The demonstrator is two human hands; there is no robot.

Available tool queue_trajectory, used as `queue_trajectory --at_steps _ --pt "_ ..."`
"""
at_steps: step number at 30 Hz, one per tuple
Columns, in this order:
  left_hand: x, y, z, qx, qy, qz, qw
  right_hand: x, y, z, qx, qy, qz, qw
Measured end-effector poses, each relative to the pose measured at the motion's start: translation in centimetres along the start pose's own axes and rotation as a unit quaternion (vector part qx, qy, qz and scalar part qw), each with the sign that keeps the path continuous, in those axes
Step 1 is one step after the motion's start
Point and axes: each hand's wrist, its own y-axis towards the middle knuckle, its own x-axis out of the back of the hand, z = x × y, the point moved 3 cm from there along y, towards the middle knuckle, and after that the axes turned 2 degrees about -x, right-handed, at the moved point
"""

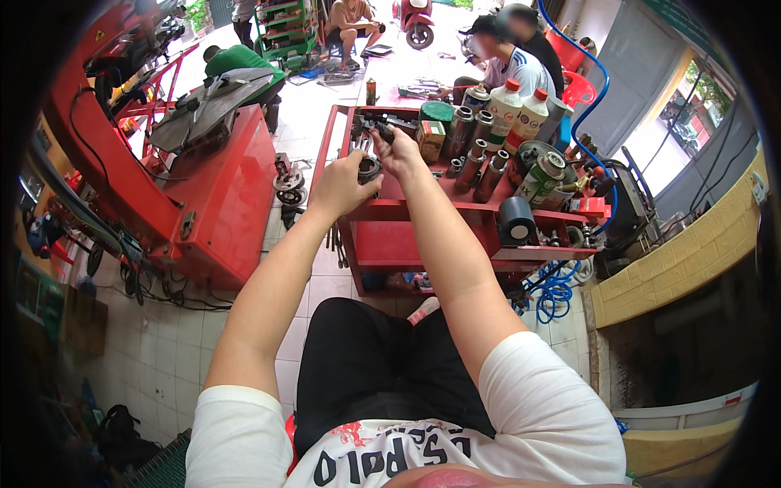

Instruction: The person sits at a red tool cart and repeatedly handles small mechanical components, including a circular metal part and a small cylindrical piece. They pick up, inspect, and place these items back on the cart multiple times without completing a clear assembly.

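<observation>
A dark ring-shaped part (370, 168) is held just above the near left part of the red cart (390, 241). The left hand (343, 185) grips it, thumb and fingers pinching its rim from the side. The right hand (401, 152), over the cart just beyond the ring, has its fingers closed around a small dark piece (384, 132); its exact kind is hard to make out.

On the cart's surface, past the hands toward the middle, stand a small box (433, 140) and a green-lidded container (437, 111). Metal cylinders (470, 173) stand upright around the cart's centre, some dark and some shiny. Behind them, toward the cart's far right, are two white bottles (504, 108) with red caps. A green and white can (543, 177) tilts at the cart's right, and a black cylinder (516, 220) is at its near right edge, with a red box (591, 208) farther right.

Below the cart's right end, a coiled blue hose (553, 297) lies on the floor. Left of the cart are round metal parts (289, 185) and a large red machine (215, 195); beyond its far side, a red scooter (416, 24) is parked.
</observation>
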Motion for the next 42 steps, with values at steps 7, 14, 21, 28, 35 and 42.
queue_trajectory --at_steps 7,14,21,28,35,42 --pt "0.2 -0.3 0.2 0.005 0.002 -0.010 1.000 1.5 0.9 -0.2 -0.080 0.077 -0.055 0.992" --pt "-0.4 0.6 -1.4 -0.007 -0.025 0.005 1.000 2.3 -0.1 0.4 0.019 -0.296 -0.147 0.944" --pt "0.1 0.0 -0.1 0.004 0.002 -0.004 1.000 -1.8 -4.8 0.1 0.185 -0.761 -0.229 0.579" --pt "-0.6 0.6 -0.8 -0.004 -0.017 -0.001 1.000 1.2 -1.0 0.5 0.161 -0.723 -0.192 0.644" --pt "-0.1 -0.1 -0.1 0.005 0.000 -0.006 1.000 0.6 -2.0 -1.1 0.087 -0.681 -0.163 0.709" --pt "0.0 0.1 -0.4 0.012 0.011 -0.005 1.000 -0.5 -3.7 -0.8 0.085 -0.696 -0.169 0.693"
